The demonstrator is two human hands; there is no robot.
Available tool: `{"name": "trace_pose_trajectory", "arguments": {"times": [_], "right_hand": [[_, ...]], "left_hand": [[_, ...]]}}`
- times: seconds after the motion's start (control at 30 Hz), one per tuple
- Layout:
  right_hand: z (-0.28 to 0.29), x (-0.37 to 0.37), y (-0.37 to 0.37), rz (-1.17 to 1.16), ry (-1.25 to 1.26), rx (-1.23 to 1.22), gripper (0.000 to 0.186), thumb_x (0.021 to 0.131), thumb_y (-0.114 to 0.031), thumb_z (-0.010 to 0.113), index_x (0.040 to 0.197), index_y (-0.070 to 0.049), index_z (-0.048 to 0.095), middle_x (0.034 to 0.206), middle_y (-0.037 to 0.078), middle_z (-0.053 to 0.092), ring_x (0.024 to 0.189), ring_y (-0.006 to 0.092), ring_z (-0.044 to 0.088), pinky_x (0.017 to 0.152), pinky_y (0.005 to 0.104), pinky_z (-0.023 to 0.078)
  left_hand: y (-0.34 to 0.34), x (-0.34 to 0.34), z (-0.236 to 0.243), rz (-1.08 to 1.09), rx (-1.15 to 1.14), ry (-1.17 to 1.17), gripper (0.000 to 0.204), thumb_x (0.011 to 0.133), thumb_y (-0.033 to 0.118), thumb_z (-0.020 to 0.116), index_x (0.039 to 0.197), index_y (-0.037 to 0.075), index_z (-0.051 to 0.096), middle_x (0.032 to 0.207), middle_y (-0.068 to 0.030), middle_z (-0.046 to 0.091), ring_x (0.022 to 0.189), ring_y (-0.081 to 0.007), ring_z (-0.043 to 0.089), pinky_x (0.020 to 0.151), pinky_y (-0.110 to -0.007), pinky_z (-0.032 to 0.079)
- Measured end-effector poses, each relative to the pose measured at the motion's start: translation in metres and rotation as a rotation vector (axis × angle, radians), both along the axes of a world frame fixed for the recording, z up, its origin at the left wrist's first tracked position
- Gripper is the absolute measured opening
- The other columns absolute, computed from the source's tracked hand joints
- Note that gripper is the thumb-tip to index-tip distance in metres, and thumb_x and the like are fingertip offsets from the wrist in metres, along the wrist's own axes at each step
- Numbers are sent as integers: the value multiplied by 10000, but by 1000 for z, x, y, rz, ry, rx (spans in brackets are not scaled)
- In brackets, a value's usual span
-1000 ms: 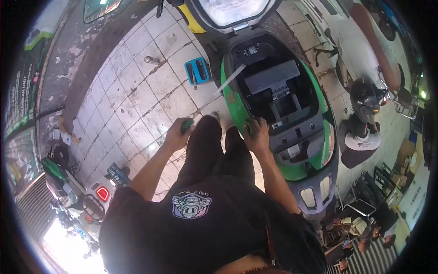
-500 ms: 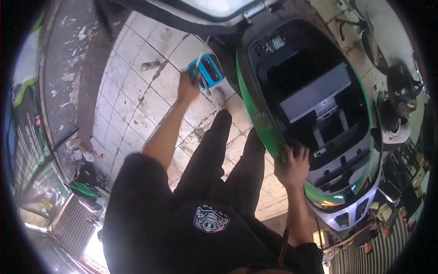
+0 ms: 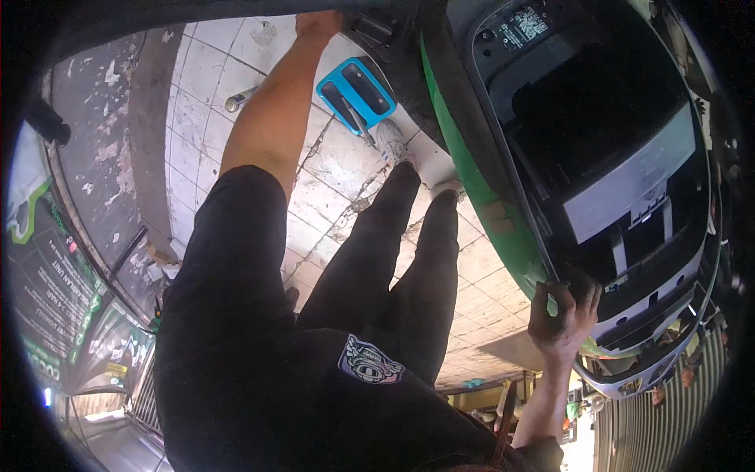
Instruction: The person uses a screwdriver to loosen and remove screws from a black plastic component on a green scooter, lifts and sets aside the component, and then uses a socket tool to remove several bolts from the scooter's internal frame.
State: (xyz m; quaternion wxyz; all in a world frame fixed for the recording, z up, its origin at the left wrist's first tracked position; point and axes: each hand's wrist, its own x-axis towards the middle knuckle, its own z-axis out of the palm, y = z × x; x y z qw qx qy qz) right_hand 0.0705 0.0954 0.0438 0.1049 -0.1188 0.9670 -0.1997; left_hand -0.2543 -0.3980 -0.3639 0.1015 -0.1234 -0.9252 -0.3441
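A green and grey scooter [image 3: 487,212] stands at my right, its open under-seat compartment [image 3: 582,94] facing up, with a pale flat panel [image 3: 629,189] across it. My right hand [image 3: 565,318] is curled over the compartment's near edge, thumb on the green side panel and fingers reaching inside. My left arm stretches far forward; my left hand [image 3: 318,25] is at the dark underside near the scooter's front end, its fingers hidden. On the floor below it lies a blue tray [image 3: 329,88] with two dark recesses, a grey bar-like tool [image 3: 354,118] resting across its edge.
A small cylindrical can [image 3: 238,100] lies on the white tiled floor [image 3: 330,165] beside my left forearm. My shoe [image 3: 389,140] is close against the blue tray. A peeling grey wall or ground strip [image 3: 110,141] and green-black banners [image 3: 55,275] are at the left.
My left hand has moved from over the blue tray up and forward to the scooter's dark part. My right hand keeps its place on the rim, while the view has shifted.
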Motion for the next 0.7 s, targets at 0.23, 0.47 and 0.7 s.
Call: {"name": "trace_pose_trajectory", "arguments": {"times": [0.23,0.47,0.7], "right_hand": [[0,0,-3,-31,-10,79,400,762,12,667,1067,-185,499,1063,159,597,861,371,589,676,456,476],[-1,2,-1,-45,4,95,368,777,28,645,1047,-172,494,1061,162,599,856,366,590,663,455,468],[-2,-2,-2,-83,23,107,391,721,-19,706,1012,-211,529,1040,152,619,838,362,596,633,444,483]], "left_hand": [[37,96,63,385,-320,20,442,850,295,667,1141,-37,641,1090,-244,646,1042,-414,593,939,-483,463],[112,302,16,541,-15,-982,712,803,316,749,1281,-75,394,1185,-316,574,1133,-465,553,957,-527,444],[112,345,-14,255,-354,-964,497,798,201,711,1180,-2,466,1029,-256,646,940,-432,644,831,-482,518]]}}
